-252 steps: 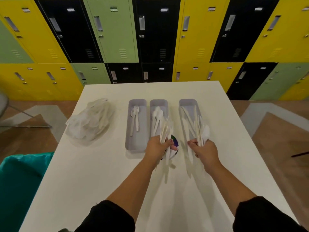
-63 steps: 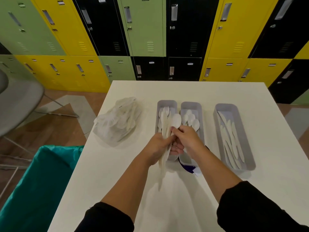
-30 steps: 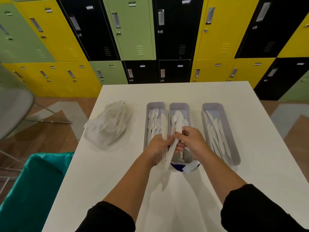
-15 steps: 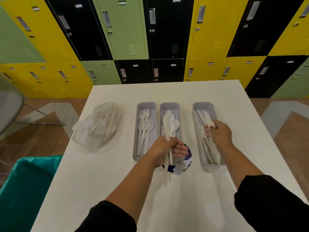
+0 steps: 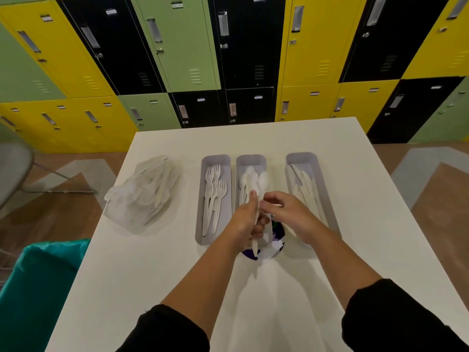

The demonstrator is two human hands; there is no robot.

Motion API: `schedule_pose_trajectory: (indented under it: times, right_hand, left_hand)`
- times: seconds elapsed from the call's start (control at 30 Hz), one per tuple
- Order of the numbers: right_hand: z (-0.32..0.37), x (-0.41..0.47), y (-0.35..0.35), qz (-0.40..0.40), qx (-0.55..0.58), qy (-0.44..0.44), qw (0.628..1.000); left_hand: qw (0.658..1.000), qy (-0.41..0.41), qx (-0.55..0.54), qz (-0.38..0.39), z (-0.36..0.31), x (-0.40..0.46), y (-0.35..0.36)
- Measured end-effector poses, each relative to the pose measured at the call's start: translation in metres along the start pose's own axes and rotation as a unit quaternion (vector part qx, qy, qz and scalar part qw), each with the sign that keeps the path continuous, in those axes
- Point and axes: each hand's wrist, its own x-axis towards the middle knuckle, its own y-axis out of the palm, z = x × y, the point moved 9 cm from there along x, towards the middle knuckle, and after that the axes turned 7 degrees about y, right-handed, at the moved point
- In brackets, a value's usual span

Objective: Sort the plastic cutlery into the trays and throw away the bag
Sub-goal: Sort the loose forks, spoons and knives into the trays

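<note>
Three grey trays sit side by side on the white table (image 5: 355, 199) at mid-frame: the fork tray (image 5: 215, 160) on the left, the spoon tray (image 5: 250, 158) in the middle, the knife tray (image 5: 302, 156) on the right, each already part filled. We note a teal bin (image 5: 38, 288) at the lower left of the frame, beside the table edge. A clear bag (image 5: 142, 196) with more cutlery inside lies at centre left, well apart from both hands and nearer the left one.

The left hand (image 5: 245, 222) is clenched round a small bundle of white cutlery (image 5: 254, 243), held over the near end of the spoon tray. The bundle's long axis runs toward and away from us, in line with the trays. The right hand (image 5: 289, 214) is just beside it, fingertips pinching toward the top of the bundle; we cannot tell whether it has a piece gripped yet.

In our judgement, the next piece goes from the bundle into whichever tray matches it, all three lying within short reach ahead of the hands. A crumpled purple and white wrapper (image 5: 275, 240) lies under the hands.
</note>
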Motion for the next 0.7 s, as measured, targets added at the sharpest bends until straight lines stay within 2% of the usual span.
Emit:
schedule_pose_trajectory:
  times: [0.17,0.33,0.43,0.5,0.63,0.7]
  right_hand:
    - [0.008,-0.007,0.017,0.002,0.012,-0.018,1.0]
    - [0.018,-0.014,0.012,-0.093,-0.067,-0.064,0.991]
    - [0.016,-0.015,0.012,-0.111,-0.067,-0.065,0.989]
    - [0.011,-0.014,0.006,-0.133,-0.031,-0.046,0.99]
    - [-0.013,-0.008,-0.027,-0.183,0.124,0.03,0.975]
    - [-0.025,-0.006,-0.043,-0.189,0.135,0.063,0.971]
  left_hand:
    - [0.999,0.007,-0.036,-0.033,0.0,0.004,-0.001]
    - [0.996,0.068,0.03,-0.043,-0.012,-0.003,-0.002]
    - [0.991,0.098,0.049,-0.07,-0.015,-0.001,-0.005]
    - [0.988,0.103,0.075,-0.089,-0.014,0.0,-0.008]
    - [0.978,0.114,0.132,-0.115,-0.014,0.0,-0.015]
    - [0.977,0.106,0.141,-0.122,-0.011,0.003,-0.019]
